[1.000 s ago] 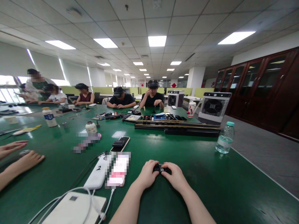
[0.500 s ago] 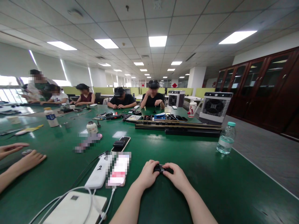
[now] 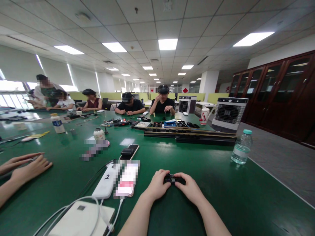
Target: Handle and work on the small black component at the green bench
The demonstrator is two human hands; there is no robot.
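Your left hand (image 3: 157, 186) and right hand (image 3: 190, 189) pinch a small black part (image 3: 172, 179) between their fingertips, low over the table (image 3: 221, 190) just ahead of you. A phone (image 3: 126, 184) and power bank (image 3: 107, 183) lie near, to the left. A bottle (image 3: 241, 147) stands well to the right, and rails (image 3: 192, 136) lie beyond. Your grip is the same as a second ago. The co-worker's hands (image 3: 29, 167) at far left have drawn together.
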